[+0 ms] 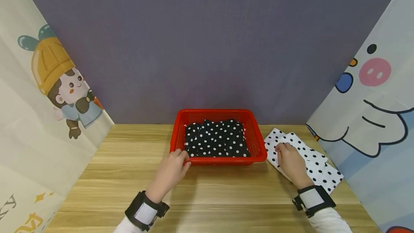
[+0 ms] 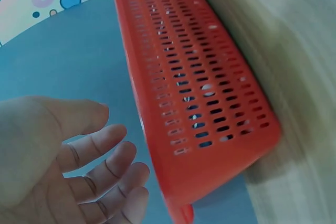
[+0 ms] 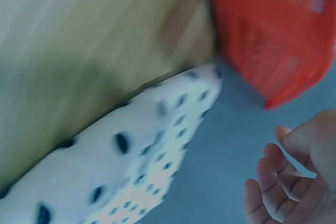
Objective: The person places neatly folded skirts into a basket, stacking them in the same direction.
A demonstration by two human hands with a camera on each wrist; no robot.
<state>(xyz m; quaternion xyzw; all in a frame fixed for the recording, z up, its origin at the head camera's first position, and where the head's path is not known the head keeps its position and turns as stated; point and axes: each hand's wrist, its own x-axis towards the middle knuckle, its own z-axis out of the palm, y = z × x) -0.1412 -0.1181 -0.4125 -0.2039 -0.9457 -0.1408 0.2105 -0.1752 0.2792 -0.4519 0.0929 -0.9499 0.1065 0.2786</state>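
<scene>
A red plastic basket [image 1: 223, 160] with slotted walls stands at the back middle of the table. In it lies folded black cloth [image 1: 215, 137] with white polka dots. My left hand [image 1: 171, 170] hovers by the basket's front left corner; the left wrist view shows its relaxed fingers [image 2: 100, 177] a little apart from the rim, holding nothing. To the right of the basket are folded white cloths [image 1: 315, 159] with black dots, overlapping each other. Over them is my right hand [image 1: 293, 164], its fingers loosely bent around nothing in the right wrist view.
The wooden table [image 1: 129, 175] meets a grey-purple backdrop [image 1: 210, 46] just behind the basket. Printed curtains hang on both sides, one with a cartoon figure [image 1: 71, 85], the other with a pink snout [image 1: 375, 72]. Each wrist wears a black strap [image 1: 147, 209].
</scene>
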